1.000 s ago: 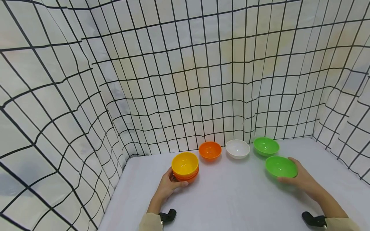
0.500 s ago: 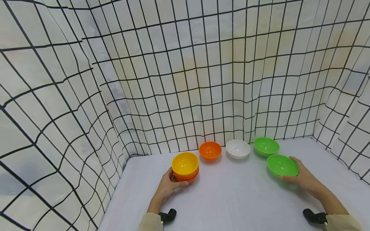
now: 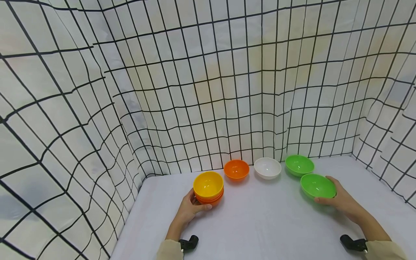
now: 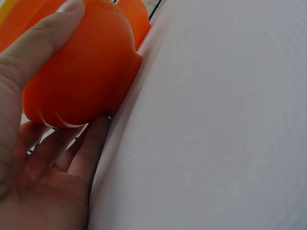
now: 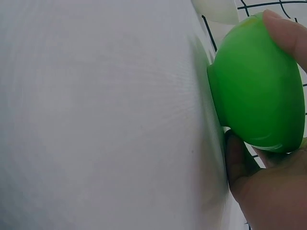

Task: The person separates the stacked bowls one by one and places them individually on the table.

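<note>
White walls ruled with black grid lines (image 3: 201, 90) rise around a table under white cloth (image 3: 260, 227), and both hands are busy down on it. On the left side, the left hand (image 3: 188, 210) has its thumb laid along the near flank of a stack and its fingers bent round the far side, gripping it low. Top of that stack, a yellow bowl (image 3: 208, 185), nested into orange bowls (image 3: 217, 200) whose rims peek out below; the lowest one's foot comes right down to the cloth in the left wrist view.

Across to the right hand (image 3: 342, 203): thumb on the near side, fingers behind, and between them a green bowl (image 3: 316, 186), held by its outer wall, its smooth green inside facing the head camera. Its foot sits close against the cloth; whether it bears on it, I can't tell.

Just beyond the held green one comes a second green bowl (image 3: 299, 165), near it, contact unclear. Next along, a white bowl (image 3: 267, 168), then a single orange bowl (image 3: 236, 169), just behind and to the right of the stack. These three stand upright in a row by the back wall, each showing its glossy interior.
</note>
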Available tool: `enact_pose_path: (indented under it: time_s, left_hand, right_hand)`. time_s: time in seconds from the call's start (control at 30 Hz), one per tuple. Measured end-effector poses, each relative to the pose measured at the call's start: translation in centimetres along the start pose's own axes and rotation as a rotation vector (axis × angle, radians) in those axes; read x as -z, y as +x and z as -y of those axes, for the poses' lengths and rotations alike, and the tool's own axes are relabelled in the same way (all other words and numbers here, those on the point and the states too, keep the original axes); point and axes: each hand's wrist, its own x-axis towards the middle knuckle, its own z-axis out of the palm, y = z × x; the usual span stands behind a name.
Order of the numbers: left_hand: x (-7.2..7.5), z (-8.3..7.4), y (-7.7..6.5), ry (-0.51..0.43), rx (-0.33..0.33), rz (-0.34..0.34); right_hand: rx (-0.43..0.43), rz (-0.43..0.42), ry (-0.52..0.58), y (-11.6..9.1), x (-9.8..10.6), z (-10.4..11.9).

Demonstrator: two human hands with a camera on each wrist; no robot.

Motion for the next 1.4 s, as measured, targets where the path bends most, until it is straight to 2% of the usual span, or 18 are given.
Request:
enact_pose_path:
  time_s: [0.37, 1.4]
  left_hand:
    - [-0.04, 0.19, 0.11, -0.004, 0.014, -0.003]
    - [0.01, 0.24, 0.03, -0.008, -0.001, 0.002]
  right_hand:
    - [0.004, 0.001, 0.016, 0.15, -0.02, -0.11]
    - [-0.019, 0.012, 0.009, 0.25, 0.09, 0.13]
